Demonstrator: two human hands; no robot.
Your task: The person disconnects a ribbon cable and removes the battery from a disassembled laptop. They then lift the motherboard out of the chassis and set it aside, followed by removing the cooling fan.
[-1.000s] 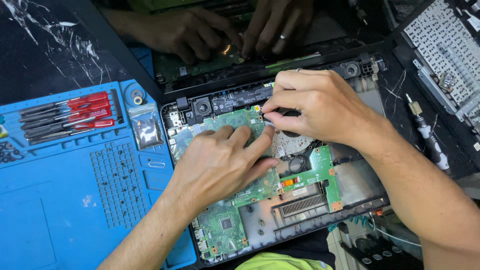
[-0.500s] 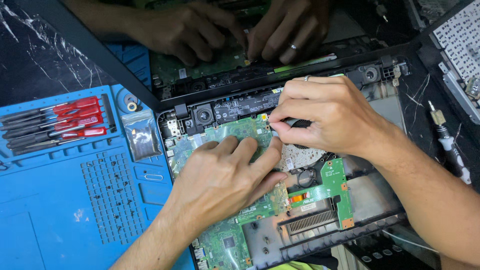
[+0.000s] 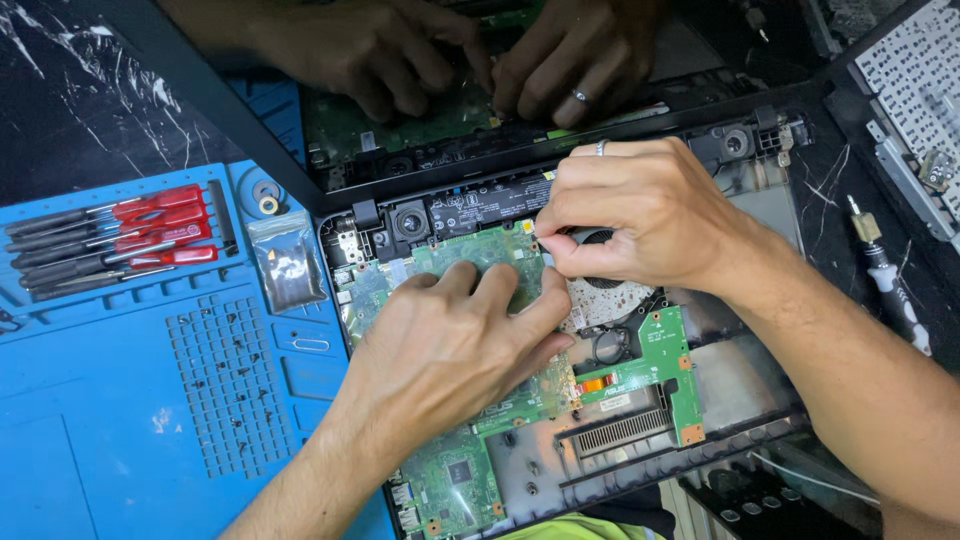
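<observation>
Fingers of my right hand (image 3: 640, 215) pinch together at the green board's (image 3: 480, 262) far edge by the fan (image 3: 600, 290); my left hand (image 3: 450, 345) presses flat on it, inside the open laptop (image 3: 760, 370). Freeing this spot seems underway; next needs a gentle, steady pull.

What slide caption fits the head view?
Left hand presses green motherboard while right hand pinches at cooling fan.

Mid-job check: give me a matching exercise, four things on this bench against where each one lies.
Things:
1. red-handled screwdrivers
2. small clear plastic bag
3. left hand
4. right hand

Places:
A. over the round black fan
B. flat on the green circuit board
C. in a row at the blue mat's top left
D. on the mat's right edge

Pairs: 1-C, 2-D, 3-B, 4-A
</observation>
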